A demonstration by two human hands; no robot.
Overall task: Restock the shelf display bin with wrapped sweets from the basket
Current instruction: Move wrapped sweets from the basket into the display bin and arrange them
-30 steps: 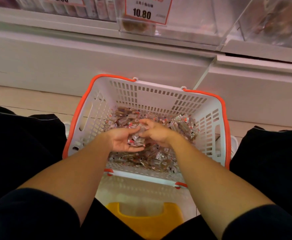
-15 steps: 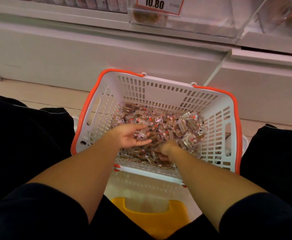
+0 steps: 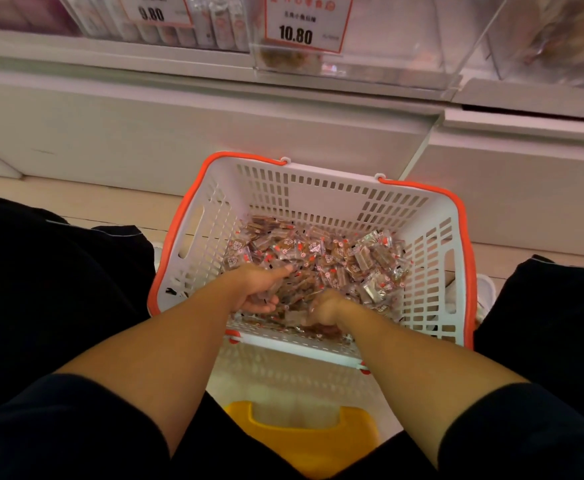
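Note:
A white basket (image 3: 193, 258) with an orange rim stands on the floor in front of me, its bottom covered with several clear-wrapped brown sweets (image 3: 335, 258). My left hand (image 3: 261, 289) lies cupped in the near left of the pile, sweets in its palm, thumb pointing right. My right hand (image 3: 325, 308) digs into the near side of the pile with fingers curled down around sweets. Above, a clear shelf display bin (image 3: 359, 64) with a 10.80 price tag holds only a few brown sweets at its front left.
A neighbouring bin (image 3: 166, 29) marked 9.80 sits to the left, another clear bin (image 3: 553, 39) to the right. A white shelf base (image 3: 179, 126) runs behind the basket. A yellow stool (image 3: 301, 434) is under me between my dark-clothed knees.
My hands, held together above the pile a second ago, have parted and dropped into the sweets. The right hand has gone to the near edge. The view has tilted up a little.

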